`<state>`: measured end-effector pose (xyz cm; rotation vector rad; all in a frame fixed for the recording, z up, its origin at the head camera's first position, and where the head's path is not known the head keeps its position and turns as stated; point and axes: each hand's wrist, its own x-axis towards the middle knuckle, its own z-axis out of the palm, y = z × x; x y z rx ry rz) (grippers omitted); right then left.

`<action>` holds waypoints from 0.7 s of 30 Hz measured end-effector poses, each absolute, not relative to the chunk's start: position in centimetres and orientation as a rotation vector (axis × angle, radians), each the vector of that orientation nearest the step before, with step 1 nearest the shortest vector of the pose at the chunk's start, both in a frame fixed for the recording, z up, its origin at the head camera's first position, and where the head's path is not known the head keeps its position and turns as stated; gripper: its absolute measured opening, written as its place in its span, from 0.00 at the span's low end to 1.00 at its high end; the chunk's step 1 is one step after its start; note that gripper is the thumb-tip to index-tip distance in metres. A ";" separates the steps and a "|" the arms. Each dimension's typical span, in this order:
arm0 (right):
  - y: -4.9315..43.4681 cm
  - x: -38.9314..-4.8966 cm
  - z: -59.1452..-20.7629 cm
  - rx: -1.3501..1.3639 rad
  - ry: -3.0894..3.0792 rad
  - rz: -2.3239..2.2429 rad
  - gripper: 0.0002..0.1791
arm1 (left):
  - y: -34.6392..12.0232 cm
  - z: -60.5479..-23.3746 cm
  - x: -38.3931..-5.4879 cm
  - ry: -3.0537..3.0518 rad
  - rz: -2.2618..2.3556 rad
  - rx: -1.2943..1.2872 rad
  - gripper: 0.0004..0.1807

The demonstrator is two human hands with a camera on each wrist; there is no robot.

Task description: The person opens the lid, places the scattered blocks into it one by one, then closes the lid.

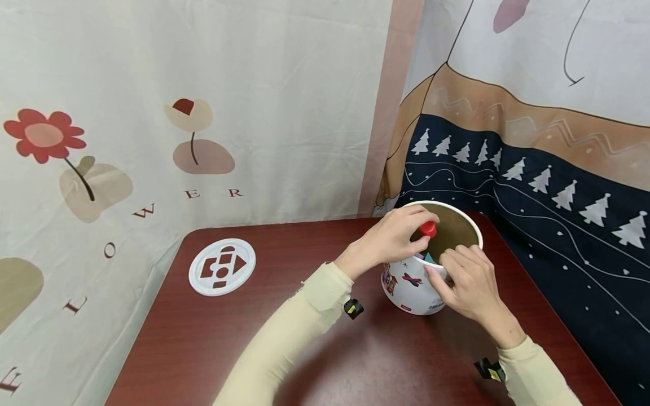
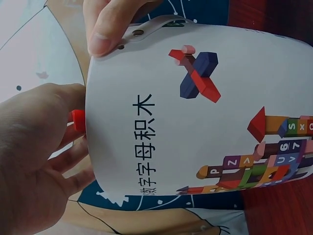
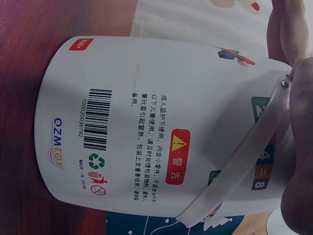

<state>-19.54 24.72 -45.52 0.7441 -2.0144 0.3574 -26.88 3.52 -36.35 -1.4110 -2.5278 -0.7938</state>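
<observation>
A white toy-block bucket (image 1: pixel 413 293) with printed block pictures stands upright on the table. My left hand (image 1: pixel 388 239) pinches a small red block (image 1: pixel 428 228) between thumb and fingers at the bucket's mouth. In the left wrist view the same red block (image 2: pixel 78 120) shows only partly past the rim. My right hand (image 1: pixel 469 279) grips the near right rim, thumb outside. A teal piece (image 1: pixel 429 258) peeks up inside; most of the contents are hidden. In the right wrist view the bucket's pale strap handle (image 3: pixel 234 159) hangs against its wall.
A white round lid (image 1: pixel 200 282) with shaped cutouts lies flat on the left of the dark red table (image 1: pixel 213 349). A printed curtain (image 1: pixel 304 113) hangs behind the table, and a navy patterned cloth (image 1: pixel 558 248) borders its right edge.
</observation>
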 end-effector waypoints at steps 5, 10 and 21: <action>24.7 -19.5 -45.5 0.743 -2.027 0.362 0.31 | 3.6 -36.4 -26.8 -2.527 -0.784 -1.424 0.20; 24.8 -19.5 -45.5 0.743 -2.031 0.360 0.31 | 3.7 -36.4 -26.8 -2.522 -0.787 -1.437 0.22; 24.8 -19.6 -45.6 0.747 -2.022 0.356 0.31 | 3.8 -36.7 -27.1 -2.491 -0.676 -1.424 0.34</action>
